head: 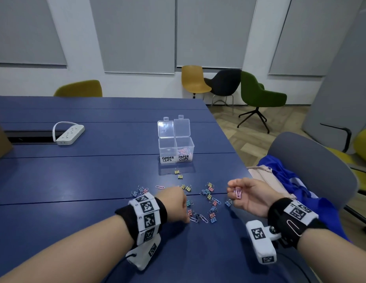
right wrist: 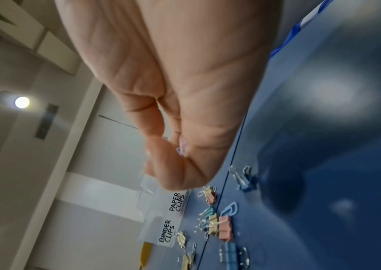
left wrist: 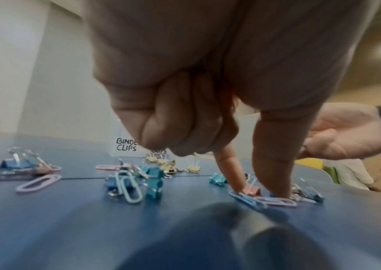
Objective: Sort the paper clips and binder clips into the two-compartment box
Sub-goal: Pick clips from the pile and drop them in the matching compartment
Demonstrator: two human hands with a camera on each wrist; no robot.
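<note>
A clear two-compartment box (head: 167,149) stands with its lids up, labelled BINDER CLIPS on the left and PAPER CLIPS on the right. The right compartment holds several paper clips. Small coloured binder clips (head: 207,192) and paper clips (head: 160,187) lie scattered in front of it. My left hand (left wrist: 257,191) reaches down into the pile. Its forefinger and thumb pinch a blue paper clip (left wrist: 247,200) and a pink paper clip (left wrist: 279,201) lying on the table. My right hand (head: 234,190) hovers palm-up to the right, holding a bunch of pink paper clips (head: 237,193).
The blue table (head: 96,176) ends just right of my right hand. A grey chair (head: 313,160) with blue cloth stands there. A white power strip (head: 70,134) lies far left. A paper clip (head: 293,227) is hooked on my right wristband.
</note>
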